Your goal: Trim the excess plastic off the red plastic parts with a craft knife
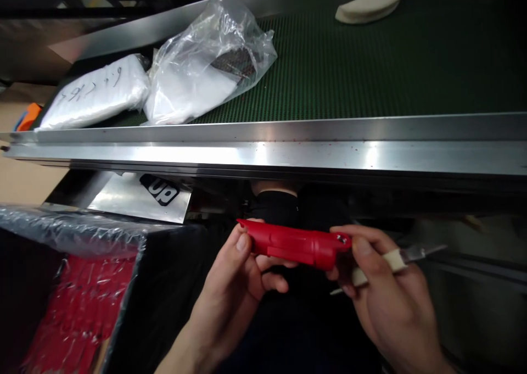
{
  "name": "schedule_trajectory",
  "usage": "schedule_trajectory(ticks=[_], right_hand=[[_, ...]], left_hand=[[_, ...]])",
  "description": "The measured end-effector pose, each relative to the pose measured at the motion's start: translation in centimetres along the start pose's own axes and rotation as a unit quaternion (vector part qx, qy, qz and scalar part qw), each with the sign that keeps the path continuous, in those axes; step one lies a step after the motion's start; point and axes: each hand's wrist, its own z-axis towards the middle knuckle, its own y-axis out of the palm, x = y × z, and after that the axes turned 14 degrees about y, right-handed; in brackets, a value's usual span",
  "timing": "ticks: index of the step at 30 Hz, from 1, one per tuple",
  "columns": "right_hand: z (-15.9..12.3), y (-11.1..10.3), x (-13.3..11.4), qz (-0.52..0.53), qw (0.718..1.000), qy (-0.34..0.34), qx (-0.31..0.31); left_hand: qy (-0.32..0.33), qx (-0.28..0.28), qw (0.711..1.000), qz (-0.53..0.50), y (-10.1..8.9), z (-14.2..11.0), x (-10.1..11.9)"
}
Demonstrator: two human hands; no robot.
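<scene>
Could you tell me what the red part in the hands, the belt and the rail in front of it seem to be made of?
Red part: looks like moulded plastic, smooth with a dull sheen and moulded ridges. Belt: probably rubber or PVC, dark green, matt, with a fine ribbed texture. Rail: metal, likely brushed aluminium or steel, with bright streaky reflections.

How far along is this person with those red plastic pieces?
Done, as far as shows: two white parcels in plastic bags lie on the green conveyor belt. In hand: both hands hold one red plastic handle-shaped part, the left hand at one end, the right hand at the other along with a small blade with a taped grip. Left: a lined black box still holds many red pieces.
</scene>
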Motion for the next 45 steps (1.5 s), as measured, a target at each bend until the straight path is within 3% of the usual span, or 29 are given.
schedule_trajectory(ticks=[8,20,31,35,37,39,41,45], right_hand=[[0.5,1.0,-0.4,0.036,0.999,0.031,-0.012],[0.7,0.6,-0.2,0.063,0.996,0.041,0.048],[0.4,-0.2,0.1,0.032,0.999,-0.024,0.007],[-0.5,-0.7,0.3,-0.111,0.978,-0.172,-0.029],[-1.3,-0.6,0.2,-0.238,0.927,-0.277,-0.080],[-1.7,-0.6,-0.1,-0.327,0.872,-0.333,-0.147],[-1.6,-0.6,-0.3,-0.356,0.861,-0.318,-0.174],[-0.5,-1.1,-1.4,-0.357,0.897,-0.251,-0.067]], left_hand=[[-0.008,-0.006,1.000,-0.028,-0.5,-0.6,-1.1],[0.003,-0.001,1.000,0.027,-0.3,-0.4,-0.9],[0.018,-0.006,0.999,0.044,-0.8,-0.4,-1.1],[0.030,0.059,0.997,0.031,-0.6,-0.1,-1.4],[0.021,0.116,0.993,0.017,-0.4,0.2,-1.6],[0.006,0.127,0.992,-0.001,-0.1,0.4,-1.6],[0.001,0.088,0.996,-0.006,0.2,0.4,-1.5],[0.002,0.023,1.000,0.016,0.5,0.1,-1.3]])
